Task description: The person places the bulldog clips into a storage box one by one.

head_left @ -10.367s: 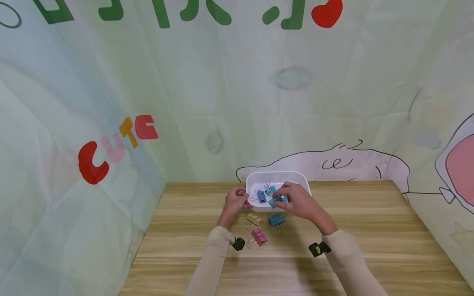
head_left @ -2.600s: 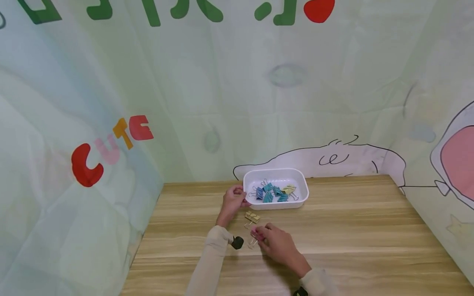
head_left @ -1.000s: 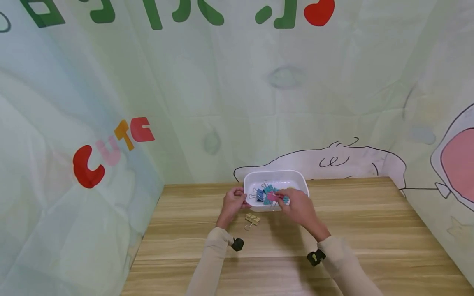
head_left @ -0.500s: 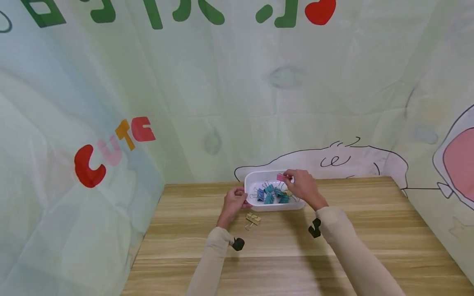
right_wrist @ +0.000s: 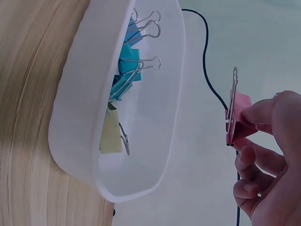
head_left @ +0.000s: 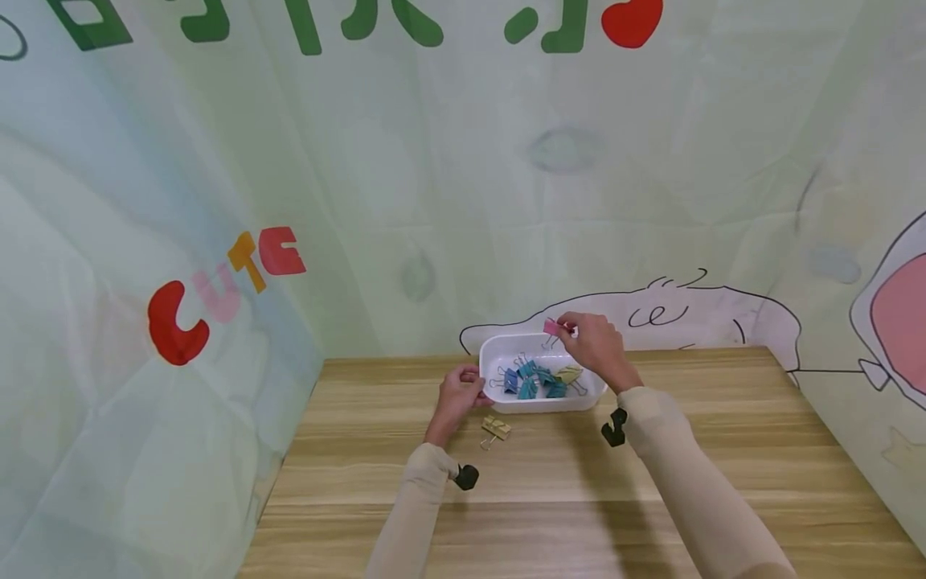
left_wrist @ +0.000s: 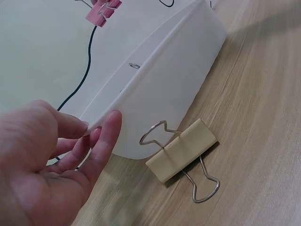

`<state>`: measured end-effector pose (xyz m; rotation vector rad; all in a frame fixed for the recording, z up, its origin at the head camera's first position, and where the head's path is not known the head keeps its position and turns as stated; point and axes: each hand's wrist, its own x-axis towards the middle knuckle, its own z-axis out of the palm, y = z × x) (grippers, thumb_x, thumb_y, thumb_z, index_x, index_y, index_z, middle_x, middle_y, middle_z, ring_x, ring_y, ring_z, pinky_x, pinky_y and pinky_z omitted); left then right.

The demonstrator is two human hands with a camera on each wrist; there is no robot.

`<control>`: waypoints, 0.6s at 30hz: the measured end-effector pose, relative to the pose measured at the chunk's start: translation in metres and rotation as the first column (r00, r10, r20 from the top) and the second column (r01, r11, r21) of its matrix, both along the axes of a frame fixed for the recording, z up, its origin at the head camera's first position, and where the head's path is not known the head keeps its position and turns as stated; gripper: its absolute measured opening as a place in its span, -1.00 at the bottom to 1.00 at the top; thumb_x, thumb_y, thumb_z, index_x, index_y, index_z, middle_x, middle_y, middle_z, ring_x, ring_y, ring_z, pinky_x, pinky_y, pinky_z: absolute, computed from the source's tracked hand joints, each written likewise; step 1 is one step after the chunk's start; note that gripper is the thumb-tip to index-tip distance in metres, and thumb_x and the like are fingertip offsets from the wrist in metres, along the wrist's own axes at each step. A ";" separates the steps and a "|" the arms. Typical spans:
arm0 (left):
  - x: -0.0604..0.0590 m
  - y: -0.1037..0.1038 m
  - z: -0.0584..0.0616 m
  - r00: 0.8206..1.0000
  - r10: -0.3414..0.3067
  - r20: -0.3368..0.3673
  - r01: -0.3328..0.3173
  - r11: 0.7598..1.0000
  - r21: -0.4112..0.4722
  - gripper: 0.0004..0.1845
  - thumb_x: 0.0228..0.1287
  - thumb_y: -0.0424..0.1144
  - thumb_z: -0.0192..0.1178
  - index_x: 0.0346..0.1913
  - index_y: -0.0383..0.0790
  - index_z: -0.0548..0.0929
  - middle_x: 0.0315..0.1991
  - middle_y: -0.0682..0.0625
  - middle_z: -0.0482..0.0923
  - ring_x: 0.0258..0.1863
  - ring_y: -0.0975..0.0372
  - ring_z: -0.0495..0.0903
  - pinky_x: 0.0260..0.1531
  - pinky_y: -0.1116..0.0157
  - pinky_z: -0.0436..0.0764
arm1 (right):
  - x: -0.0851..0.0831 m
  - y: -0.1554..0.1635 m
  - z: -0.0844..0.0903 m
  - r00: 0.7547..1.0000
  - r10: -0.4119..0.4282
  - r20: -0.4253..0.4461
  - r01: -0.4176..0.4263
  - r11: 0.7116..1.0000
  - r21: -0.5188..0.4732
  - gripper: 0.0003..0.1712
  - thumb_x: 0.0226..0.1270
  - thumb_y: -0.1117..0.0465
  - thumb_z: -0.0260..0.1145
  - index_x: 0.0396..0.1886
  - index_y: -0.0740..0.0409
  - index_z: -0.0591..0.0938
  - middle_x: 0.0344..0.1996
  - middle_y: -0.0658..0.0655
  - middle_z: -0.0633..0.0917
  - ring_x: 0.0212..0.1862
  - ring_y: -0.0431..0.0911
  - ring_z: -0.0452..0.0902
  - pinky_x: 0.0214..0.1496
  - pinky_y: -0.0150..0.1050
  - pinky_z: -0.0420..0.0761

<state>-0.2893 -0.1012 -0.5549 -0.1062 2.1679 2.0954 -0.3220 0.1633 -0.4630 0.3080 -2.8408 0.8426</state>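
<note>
Aloft, pink clip [right_wrist: 237, 123] (wire handles toward tray [right_wrist: 75, 113]) pinched by right hand [right_wrist: 270, 155].

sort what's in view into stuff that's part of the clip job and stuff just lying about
In the job:
right hand pinching the pink clip
left hand holding the white tub
blue clips and a yellow clip in the tub
yellow clip on the table

Just there:
wooden table
printed backdrop

Staged tabletop booth, wooden table [head_left: 723, 450], pale cartoon-printed fabric backdrop [head_left: 434, 201] hung round three sides
</note>
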 end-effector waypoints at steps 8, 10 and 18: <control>0.001 0.001 0.001 1.000 0.000 -0.005 0.000 1.000 0.007 -0.64 0.52 -0.49 0.13 0.27 -0.57 0.44 -0.04 -0.29 0.50 -0.28 -0.07 0.71 -0.05 -0.06 0.81 | 0.000 0.001 0.001 0.998 -0.001 0.056 -0.001 1.000 0.030 -0.43 0.48 0.02 0.37 0.39 0.10 0.56 0.25 0.31 0.64 0.16 0.29 0.59 0.03 0.25 0.76; 0.001 0.001 0.001 1.000 0.001 -0.008 -0.001 1.000 0.006 -0.65 0.52 -0.49 0.13 0.26 -0.57 0.45 -0.05 -0.28 0.50 -0.30 -0.02 0.70 -0.06 -0.06 0.81 | 0.001 0.001 0.001 0.997 0.005 0.080 -0.008 0.999 0.033 -0.33 0.46 -0.01 0.40 0.47 0.07 0.49 0.35 0.32 0.55 0.28 0.32 0.51 0.15 0.35 0.69; 0.000 0.000 0.000 1.000 -0.001 -0.007 0.001 1.000 -0.012 -0.65 0.53 -0.48 0.12 0.27 -0.56 0.45 -0.03 -0.30 0.50 -0.32 0.07 0.68 -0.09 0.01 0.83 | 0.009 -0.006 0.000 0.993 0.051 0.110 -0.054 0.998 0.031 -0.25 0.45 -0.10 0.40 0.53 0.01 0.43 0.40 0.31 0.50 0.35 0.31 0.45 0.24 0.45 0.58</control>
